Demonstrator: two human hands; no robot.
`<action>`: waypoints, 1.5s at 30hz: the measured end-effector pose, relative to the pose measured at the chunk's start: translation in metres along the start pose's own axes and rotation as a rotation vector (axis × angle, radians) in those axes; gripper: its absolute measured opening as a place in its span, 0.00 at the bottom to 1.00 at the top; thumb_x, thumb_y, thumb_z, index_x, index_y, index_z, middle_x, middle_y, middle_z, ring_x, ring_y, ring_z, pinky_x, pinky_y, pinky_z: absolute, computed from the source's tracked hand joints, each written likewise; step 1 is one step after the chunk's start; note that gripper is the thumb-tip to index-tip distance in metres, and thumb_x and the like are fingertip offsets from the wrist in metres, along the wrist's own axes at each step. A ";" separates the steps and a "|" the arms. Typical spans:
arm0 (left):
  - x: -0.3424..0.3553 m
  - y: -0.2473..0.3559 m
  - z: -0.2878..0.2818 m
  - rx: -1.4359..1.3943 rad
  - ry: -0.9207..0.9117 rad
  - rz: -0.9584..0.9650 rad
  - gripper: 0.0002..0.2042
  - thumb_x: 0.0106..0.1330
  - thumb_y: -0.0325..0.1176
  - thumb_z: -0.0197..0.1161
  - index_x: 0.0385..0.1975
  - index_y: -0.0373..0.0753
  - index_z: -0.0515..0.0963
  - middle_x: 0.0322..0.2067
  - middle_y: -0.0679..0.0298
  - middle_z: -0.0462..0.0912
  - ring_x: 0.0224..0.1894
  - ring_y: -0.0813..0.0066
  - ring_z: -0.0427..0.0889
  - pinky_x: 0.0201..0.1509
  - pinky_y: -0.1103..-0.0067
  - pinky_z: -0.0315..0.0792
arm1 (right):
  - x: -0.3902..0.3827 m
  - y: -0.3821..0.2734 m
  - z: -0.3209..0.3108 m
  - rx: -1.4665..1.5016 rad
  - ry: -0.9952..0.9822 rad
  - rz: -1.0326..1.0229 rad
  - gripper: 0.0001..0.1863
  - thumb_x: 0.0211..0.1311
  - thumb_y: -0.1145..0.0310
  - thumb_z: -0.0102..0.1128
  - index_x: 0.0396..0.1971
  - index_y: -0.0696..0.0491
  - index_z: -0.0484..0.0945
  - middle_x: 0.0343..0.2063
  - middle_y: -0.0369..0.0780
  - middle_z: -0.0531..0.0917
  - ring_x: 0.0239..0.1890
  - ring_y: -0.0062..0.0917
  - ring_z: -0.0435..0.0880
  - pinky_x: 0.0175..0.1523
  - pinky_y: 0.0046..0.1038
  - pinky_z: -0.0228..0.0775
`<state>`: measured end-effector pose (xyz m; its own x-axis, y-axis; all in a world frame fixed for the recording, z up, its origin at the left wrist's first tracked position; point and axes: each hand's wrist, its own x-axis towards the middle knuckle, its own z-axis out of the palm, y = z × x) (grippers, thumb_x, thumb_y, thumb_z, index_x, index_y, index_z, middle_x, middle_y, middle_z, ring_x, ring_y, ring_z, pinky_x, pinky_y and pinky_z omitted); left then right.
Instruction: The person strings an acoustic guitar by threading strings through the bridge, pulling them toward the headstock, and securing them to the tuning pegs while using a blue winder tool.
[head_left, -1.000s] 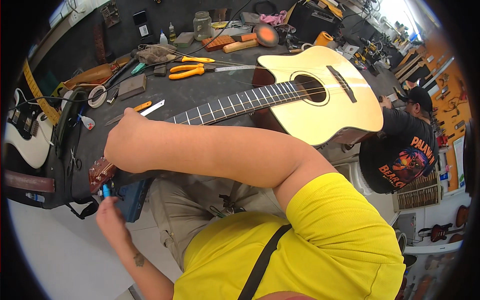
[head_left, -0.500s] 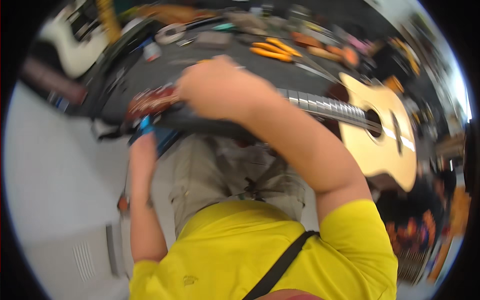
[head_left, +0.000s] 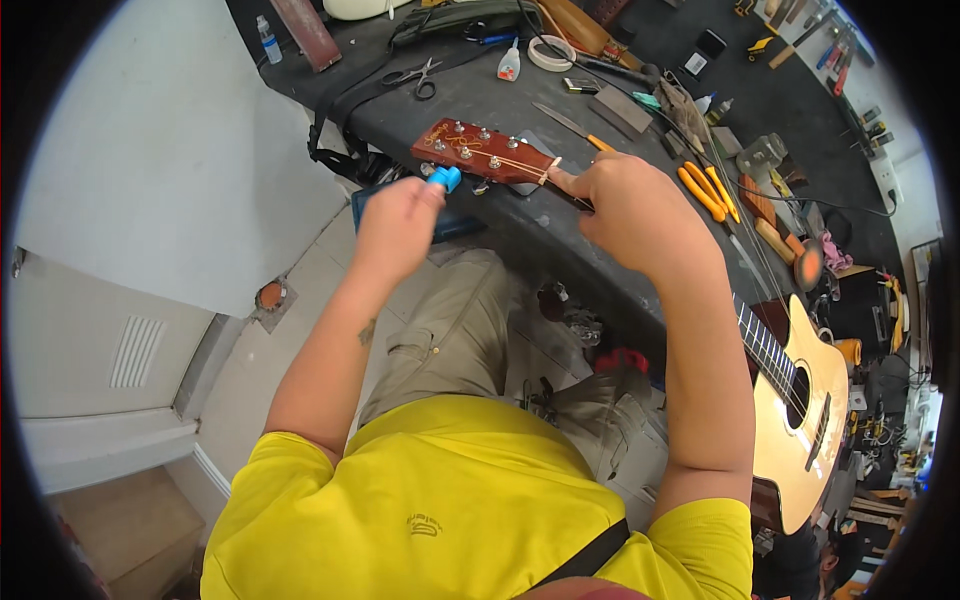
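An acoustic guitar lies across the bench's near edge. Its pale body (head_left: 800, 420) is at the right and its reddish-brown headstock (head_left: 470, 150) at the left. My left hand (head_left: 395, 225) is closed on a bright blue string winder (head_left: 445, 179), which is held by the tuning pegs on the headstock's near side. My right hand (head_left: 635, 205) is over the neck just past the white nut (head_left: 550, 170). Its index finger reaches to the strings there, and the other fingers curl down, partly hidden. My right forearm covers part of the neck.
On the dark bench (head_left: 480, 95) are scissors (head_left: 415, 77), a small glue bottle (head_left: 509, 62), a tape roll (head_left: 551, 53), a pointed file (head_left: 570, 124) and orange-handled pliers (head_left: 703, 190). A glass jar (head_left: 762, 155) stands farther right. A black strap (head_left: 325, 135) hangs off the left edge.
The view has turned and sharpened, so the guitar lies at a steeper slant. Both hands remain at the headstock end, the left still with the blue winder.
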<state>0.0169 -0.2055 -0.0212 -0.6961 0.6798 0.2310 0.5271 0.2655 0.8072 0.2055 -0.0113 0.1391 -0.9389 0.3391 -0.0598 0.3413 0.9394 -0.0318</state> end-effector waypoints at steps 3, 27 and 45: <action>0.001 -0.020 0.005 0.024 0.112 -0.096 0.21 0.83 0.43 0.60 0.31 0.31 0.81 0.29 0.42 0.85 0.35 0.37 0.84 0.41 0.57 0.77 | 0.002 -0.002 0.000 -0.047 -0.003 -0.023 0.33 0.61 0.75 0.73 0.67 0.39 0.87 0.42 0.49 0.86 0.49 0.46 0.88 0.58 0.46 0.81; -0.009 -0.008 0.033 0.151 -0.087 -0.041 0.22 0.85 0.45 0.58 0.35 0.31 0.84 0.26 0.49 0.85 0.30 0.54 0.84 0.38 0.62 0.75 | 0.006 -0.004 0.006 -0.010 0.011 -0.010 0.32 0.60 0.80 0.68 0.66 0.44 0.88 0.42 0.53 0.88 0.48 0.49 0.88 0.57 0.47 0.80; -0.003 -0.007 0.007 -0.238 0.046 -0.046 0.18 0.84 0.48 0.62 0.38 0.41 0.88 0.21 0.78 0.72 0.21 0.87 0.65 0.24 0.80 0.57 | -0.015 0.000 0.036 0.075 0.320 -0.016 0.10 0.69 0.72 0.66 0.44 0.58 0.91 0.46 0.53 0.88 0.53 0.48 0.90 0.58 0.45 0.84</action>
<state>0.0187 -0.2041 -0.0311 -0.7411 0.6374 0.2109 0.3684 0.1235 0.9214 0.2214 -0.0185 0.1046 -0.9066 0.3342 0.2576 0.3177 0.9424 -0.1046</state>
